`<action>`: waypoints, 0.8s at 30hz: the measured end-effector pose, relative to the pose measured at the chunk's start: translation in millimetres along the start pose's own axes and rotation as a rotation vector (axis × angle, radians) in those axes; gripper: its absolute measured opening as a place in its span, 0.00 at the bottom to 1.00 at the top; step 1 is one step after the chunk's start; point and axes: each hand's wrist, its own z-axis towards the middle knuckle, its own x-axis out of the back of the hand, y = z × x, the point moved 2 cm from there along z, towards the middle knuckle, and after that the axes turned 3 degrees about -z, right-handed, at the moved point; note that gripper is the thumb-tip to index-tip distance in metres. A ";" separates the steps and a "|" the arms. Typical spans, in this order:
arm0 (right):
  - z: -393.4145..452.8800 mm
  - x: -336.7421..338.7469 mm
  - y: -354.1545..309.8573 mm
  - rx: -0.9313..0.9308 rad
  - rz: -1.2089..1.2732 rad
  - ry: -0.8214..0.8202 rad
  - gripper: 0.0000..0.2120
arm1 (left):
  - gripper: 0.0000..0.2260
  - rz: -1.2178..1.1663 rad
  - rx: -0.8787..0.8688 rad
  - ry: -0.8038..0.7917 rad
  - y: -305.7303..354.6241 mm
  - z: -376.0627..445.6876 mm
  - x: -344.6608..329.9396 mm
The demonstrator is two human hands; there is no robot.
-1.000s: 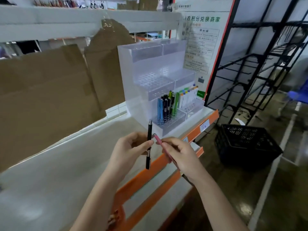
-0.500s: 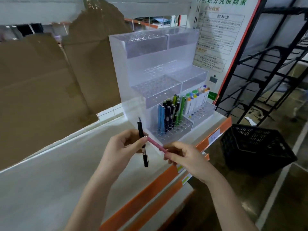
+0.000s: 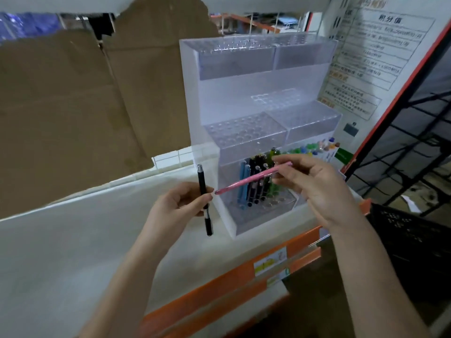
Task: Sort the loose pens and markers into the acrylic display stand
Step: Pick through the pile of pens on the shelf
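Observation:
The clear acrylic display stand (image 3: 246, 76) rises in three stepped tiers on the white shelf. Its lowest tier holds several upright blue, black and green pens (image 3: 253, 184), with white markers (image 3: 317, 150) to their right; the upper tiers show only empty holes. My left hand (image 3: 175, 208) pinches a black pen (image 3: 203, 198) upright, just left of the stand. My right hand (image 3: 314, 186) holds a pink pen (image 3: 251, 179) by its right end, nearly level, in front of the lowest tier. The pink pen's left tip lies close to the black pen.
The white shelf (image 3: 73, 252) has an orange front rail (image 3: 219, 286) with price labels. Brown cardboard (image 3: 85, 106) stands behind on the left. A printed poster (image 3: 378, 57) hangs to the right of the stand. A black crate (image 3: 410, 245) and black wire rack (image 3: 419, 142) are at the right.
My right hand has lifted and moved right toward the lowest tier, swinging the pink pen to nearly level. The left hand keeps the black pen upright. The view has moved closer to the stand.

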 end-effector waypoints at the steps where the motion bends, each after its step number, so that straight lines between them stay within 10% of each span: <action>1: 4.3 -1.5 -7.5 0.032 -0.043 -0.005 0.10 | 0.06 0.011 0.008 0.006 -1.3 0.6 0.5; 24: 17.9 -60.9 12.2 0.517 -0.942 0.387 0.07 | 0.11 0.160 -0.068 -0.019 -16.6 16.9 18.3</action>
